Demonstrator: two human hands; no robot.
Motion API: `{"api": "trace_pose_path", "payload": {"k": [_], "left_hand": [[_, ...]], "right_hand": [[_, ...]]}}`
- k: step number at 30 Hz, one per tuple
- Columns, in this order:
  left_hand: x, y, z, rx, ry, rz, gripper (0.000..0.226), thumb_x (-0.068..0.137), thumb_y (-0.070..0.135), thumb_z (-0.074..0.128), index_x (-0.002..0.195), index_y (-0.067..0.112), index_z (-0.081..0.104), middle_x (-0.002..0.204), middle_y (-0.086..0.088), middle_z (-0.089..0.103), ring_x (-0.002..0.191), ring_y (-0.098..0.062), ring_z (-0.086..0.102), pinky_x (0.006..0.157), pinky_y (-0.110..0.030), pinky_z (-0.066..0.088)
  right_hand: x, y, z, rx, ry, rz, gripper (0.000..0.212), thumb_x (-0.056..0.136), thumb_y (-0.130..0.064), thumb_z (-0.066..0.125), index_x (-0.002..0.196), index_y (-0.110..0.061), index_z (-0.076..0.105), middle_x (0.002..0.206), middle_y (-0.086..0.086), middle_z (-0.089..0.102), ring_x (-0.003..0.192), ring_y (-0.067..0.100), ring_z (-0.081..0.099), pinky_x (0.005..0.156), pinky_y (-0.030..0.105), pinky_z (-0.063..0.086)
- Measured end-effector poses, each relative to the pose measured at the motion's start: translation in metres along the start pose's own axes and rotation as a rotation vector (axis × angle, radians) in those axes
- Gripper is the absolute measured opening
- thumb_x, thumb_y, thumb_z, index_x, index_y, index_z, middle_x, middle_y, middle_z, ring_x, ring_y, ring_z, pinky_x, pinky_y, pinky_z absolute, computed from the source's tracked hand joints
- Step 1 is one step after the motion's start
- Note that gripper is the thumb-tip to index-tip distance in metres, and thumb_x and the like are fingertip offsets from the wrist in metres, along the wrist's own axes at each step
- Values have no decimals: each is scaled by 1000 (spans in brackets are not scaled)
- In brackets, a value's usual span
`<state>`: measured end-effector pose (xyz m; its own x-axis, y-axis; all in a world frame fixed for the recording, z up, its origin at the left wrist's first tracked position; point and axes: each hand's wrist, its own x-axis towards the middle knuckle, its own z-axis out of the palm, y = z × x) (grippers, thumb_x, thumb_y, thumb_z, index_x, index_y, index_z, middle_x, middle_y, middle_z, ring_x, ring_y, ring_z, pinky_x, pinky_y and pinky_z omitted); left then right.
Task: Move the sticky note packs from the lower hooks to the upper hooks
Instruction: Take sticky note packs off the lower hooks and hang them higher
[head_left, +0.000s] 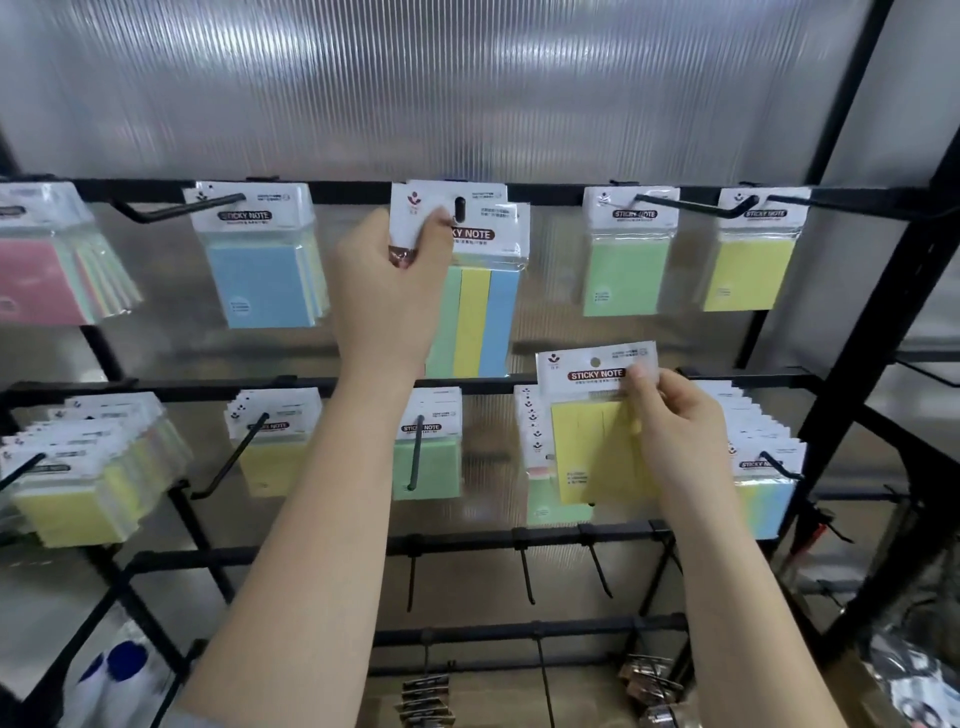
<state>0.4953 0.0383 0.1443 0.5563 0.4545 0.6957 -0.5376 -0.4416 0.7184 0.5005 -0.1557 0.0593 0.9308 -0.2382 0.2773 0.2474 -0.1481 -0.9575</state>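
My left hand (387, 291) pinches the white header card of a striped green, yellow and blue sticky note pack (480, 317) at the middle upper hook (460, 208), whose black tip shows through the card's hole. My right hand (675, 431) pinches a yellow sticky note pack (587, 447) by its header, held in front of a stack of packs on a lower hook (535, 447). Other upper hooks carry a blue pack (260, 280), a green pack (626, 275) and a yellow pack (750, 275). Lower hooks hold a yellow pack (272, 457) and a green pack (428, 462).
A black wire rack frame (878, 322) stands before a translucent ribbed panel. Thick stacks of packs hang at lower left (83, 483) and lower right (763, 467). Pink packs (36, 280) hang at upper left. Bare hooks (527, 571) and dark clip items (426, 701) sit lower down.
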Motion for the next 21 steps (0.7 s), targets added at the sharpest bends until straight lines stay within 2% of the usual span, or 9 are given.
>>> {"api": "trace_pose_path", "payload": {"k": [4,8,12,15,18,21], "left_hand": [[15,-16,12,-10,-11,-35,18,90,26,61,74,19,58,61,16,53,50,5,42,49,-12,30],[35,-37,26,-42,-9,-61,15,89,29,64,86,15,64,70,15,58,57,6,46,56,-13,34],[49,-45,35,62,5,-127,25,88,39,62,84,14,60,63,13,49,51,2,39,46,-10,29],[55,-45,39,178,31,-166,26,88,39,62,82,15,54,65,12,48,53,0,38,42,-12,27],[55,-43,42,260,80,-217,26,86,43,61,82,20,49,81,10,57,56,1,41,46,-18,25],[48,-44,42,231,113,-221,29,84,45,63,90,20,51,100,6,59,64,2,48,53,-24,36]], "right_hand": [[2,0,-1,-2,29,7,31,97,-33,50,84,-10,66,69,-6,54,57,3,43,48,10,33],[3,0,-3,9,43,13,30,97,-33,50,82,-13,67,61,-11,52,51,-1,42,48,12,34],[3,2,-4,7,58,1,32,97,-32,50,84,-8,66,64,-8,51,50,-3,40,44,8,31],[2,1,-4,12,65,-6,33,97,-33,50,87,-6,66,71,-2,54,59,4,42,52,16,33],[1,0,-4,5,80,-16,35,97,-33,50,89,-1,64,74,1,52,63,9,40,47,12,30],[-2,0,-4,-5,97,-26,36,97,-31,50,88,1,63,75,3,52,63,10,40,44,10,28]]}}
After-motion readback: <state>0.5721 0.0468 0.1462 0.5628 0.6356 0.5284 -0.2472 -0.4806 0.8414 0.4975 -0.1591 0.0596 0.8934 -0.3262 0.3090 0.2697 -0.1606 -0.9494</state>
